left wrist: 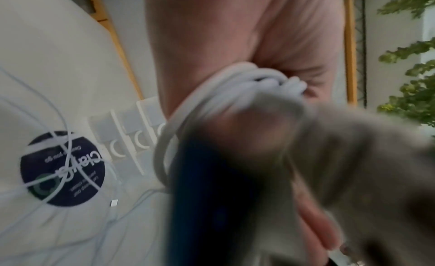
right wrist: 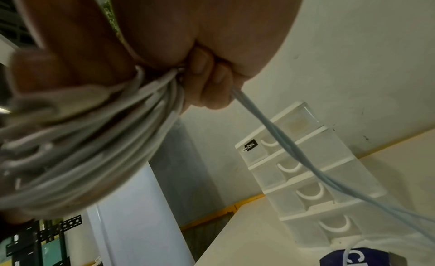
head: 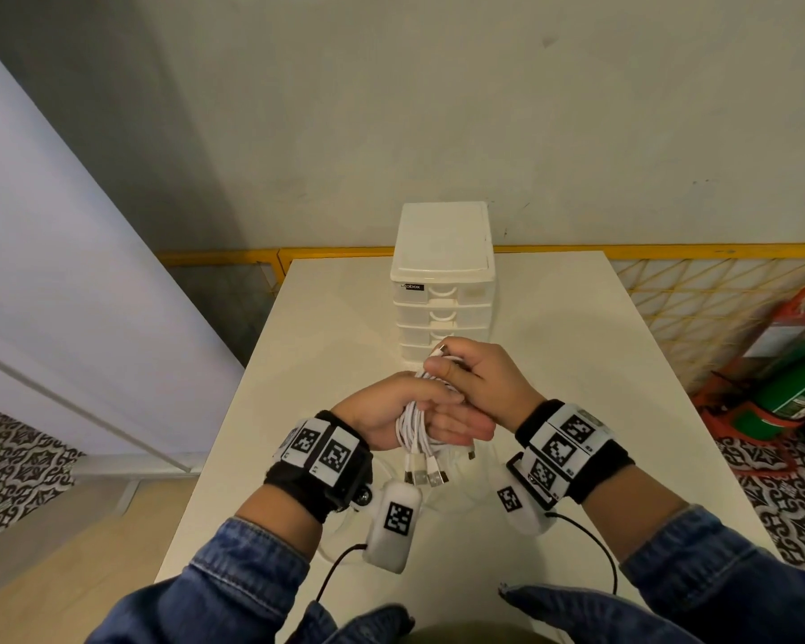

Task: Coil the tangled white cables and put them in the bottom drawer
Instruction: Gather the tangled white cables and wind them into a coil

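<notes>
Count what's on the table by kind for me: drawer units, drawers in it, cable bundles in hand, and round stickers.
Drawer unit: 1
Drawers in it: 4, all pushed in
Bundle of white cables, held by the left hand and the right hand: 1; how many cables are in it cannot be told
Round dark sticker under loose cable strands: 1
Total: 7

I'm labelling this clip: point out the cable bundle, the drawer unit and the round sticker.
cable bundle (head: 414,422): head view, on the white loops held between the hands.
drawer unit (head: 441,234): head view, on its lid.
round sticker (left wrist: 77,192): left wrist view, on its dark face.
</notes>
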Demonstrator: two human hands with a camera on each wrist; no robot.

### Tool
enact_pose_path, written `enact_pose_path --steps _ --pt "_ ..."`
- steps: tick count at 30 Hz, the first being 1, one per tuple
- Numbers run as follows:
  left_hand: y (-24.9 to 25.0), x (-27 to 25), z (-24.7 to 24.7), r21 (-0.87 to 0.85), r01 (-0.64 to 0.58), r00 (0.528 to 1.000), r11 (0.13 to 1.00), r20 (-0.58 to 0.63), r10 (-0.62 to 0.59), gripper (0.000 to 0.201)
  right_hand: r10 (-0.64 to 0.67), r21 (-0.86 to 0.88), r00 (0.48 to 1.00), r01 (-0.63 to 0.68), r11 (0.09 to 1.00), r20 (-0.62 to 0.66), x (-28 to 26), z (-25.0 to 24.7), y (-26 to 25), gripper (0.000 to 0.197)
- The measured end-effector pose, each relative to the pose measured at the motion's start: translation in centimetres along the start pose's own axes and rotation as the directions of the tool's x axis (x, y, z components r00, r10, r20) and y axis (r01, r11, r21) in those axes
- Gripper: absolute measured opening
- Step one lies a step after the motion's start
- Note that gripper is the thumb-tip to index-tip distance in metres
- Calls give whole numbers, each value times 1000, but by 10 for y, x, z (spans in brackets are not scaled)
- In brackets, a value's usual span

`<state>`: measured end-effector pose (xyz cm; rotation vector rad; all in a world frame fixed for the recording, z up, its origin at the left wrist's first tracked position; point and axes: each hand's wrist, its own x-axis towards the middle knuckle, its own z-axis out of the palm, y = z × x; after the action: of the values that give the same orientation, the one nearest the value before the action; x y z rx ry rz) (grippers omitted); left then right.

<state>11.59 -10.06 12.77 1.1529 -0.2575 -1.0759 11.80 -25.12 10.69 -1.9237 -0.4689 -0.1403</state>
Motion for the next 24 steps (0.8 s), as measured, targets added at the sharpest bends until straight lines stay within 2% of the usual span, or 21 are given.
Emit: enact_pose_path --steps 3,6,8,14,17,18,20,21,24 --pt "1 -3 3 14 -2 998 1000 56 1 18 5 35 1000 -5 999 -5 2 1 -2 45" --pt "1 -3 2 12 -16 992 1000 124 14 37 13 103 1000 -12 995 -10 2 1 -3 45" --pt "1 -3 2 14 -17 988 1000 151 15 43 6 108 1000 -5 994 -9 1 0 -3 47" --pt "1 0 9 23 -97 995 995 22 97 21 32 107 999 -29 994 -29 4 -10 11 35" --pt "10 -4 10 -93 -160 987 983 -30 158 24 154 108 985 -145 984 -82 -4 -15 31 23" --pt "14 -5 9 -128 -195 981 972 -34 192 28 190 84 978 -183 980 -84 -7 -14 37 20" --pt "22 -7 10 -207 -275 961 939 -20 277 34 211 -101 976 -216 971 -59 -15 -9 46 36" --pt "26 -8 12 -251 -309 949 917 -22 314 36 227 -199 973 -228 953 -29 -19 -5 49 38" --pt "37 -10 17 -322 -440 895 838 -84 438 40 279 -286 959 -258 923 37 -32 6 64 13"
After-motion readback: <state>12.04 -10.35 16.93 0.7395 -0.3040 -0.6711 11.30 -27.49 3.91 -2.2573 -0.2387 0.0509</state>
